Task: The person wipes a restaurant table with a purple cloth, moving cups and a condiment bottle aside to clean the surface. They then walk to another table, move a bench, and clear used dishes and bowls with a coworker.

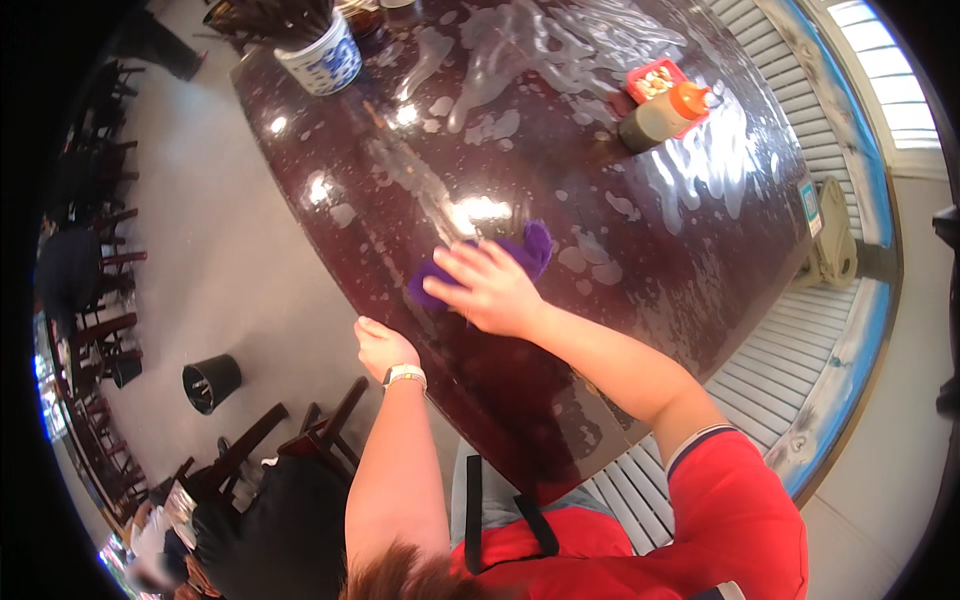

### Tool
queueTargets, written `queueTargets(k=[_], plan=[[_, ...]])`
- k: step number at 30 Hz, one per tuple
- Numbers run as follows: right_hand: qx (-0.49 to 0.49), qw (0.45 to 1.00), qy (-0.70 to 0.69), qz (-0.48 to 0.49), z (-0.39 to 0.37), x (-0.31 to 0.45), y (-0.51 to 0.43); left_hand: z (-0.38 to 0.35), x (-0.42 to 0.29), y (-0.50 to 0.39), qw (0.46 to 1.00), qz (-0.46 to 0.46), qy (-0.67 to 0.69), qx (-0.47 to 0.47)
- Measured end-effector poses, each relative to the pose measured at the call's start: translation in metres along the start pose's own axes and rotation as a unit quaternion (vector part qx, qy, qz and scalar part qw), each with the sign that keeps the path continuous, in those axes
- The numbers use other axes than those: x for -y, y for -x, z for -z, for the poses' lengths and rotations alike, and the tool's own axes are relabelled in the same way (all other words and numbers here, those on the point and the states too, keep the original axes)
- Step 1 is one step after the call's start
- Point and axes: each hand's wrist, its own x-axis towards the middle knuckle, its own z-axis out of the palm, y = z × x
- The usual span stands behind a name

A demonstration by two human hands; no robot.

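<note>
My right hand (487, 289) lies flat, fingers spread, on a purple cloth (536, 251) that is bunched on the dark red-brown wooden table (517, 390). The cloth shows beyond the fingertips and on both sides of the hand. Beside the table's left edge is my left hand (384, 349), with a watch or band at its wrist. Its fingers are curled, and whether they touch the edge or hold anything cannot be told. Wet-looking streaks and pale patches cover much of the tabletop.
A blue-and-white pot (322, 60) of chopsticks stands at the far left. Toward the far right, an orange-capped squeeze bottle (660, 120) leans by a red tray (646, 69) of nuts. A slatted bench (787, 375) runs along the right. Left are a black bin (211, 382) and wooden chairs (330, 427).
</note>
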Motion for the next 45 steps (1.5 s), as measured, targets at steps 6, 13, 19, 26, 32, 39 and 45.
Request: queueTargets(k=[6, 13, 19, 26, 32, 39, 45], plan=[[-0.108, 0.954, 0.203, -0.191, 0.013, -0.142, -0.052, -0.005, -0.004, -0.001, 1.0, -0.005, -0.012, 0.013], [-0.187, 0.85, 0.33, -0.365, 0.065, -0.119, 0.054, 0.001, -0.002, -0.003, 0.999, 0.01, -0.021, 0.034], [-0.189, 0.643, 0.489, -0.558, 0.132, -0.133, 0.216, -0.005, -0.003, 0.002, 0.999, -0.013, -0.015, 0.026], [-0.172, 0.849, 0.306, -0.395, 0.006, -0.054, -0.008, -0.006, 0.002, -0.002, 0.998, -0.028, -0.048, -0.02], [-0.126, 0.945, 0.13, -0.271, -0.103, -0.022, -0.145, -0.012, 0.002, -0.004, 0.996, -0.041, -0.073, -0.008], [0.011, 0.999, -0.002, -0.051, -0.102, 0.02, -0.128, -0.014, 0.001, -0.003, 0.999, -0.031, -0.042, -0.01], [-0.038, 0.946, 0.08, -0.312, 0.034, 0.097, 0.081, 0.0, -0.014, 0.007, 0.996, 0.056, -0.049, 0.046]])
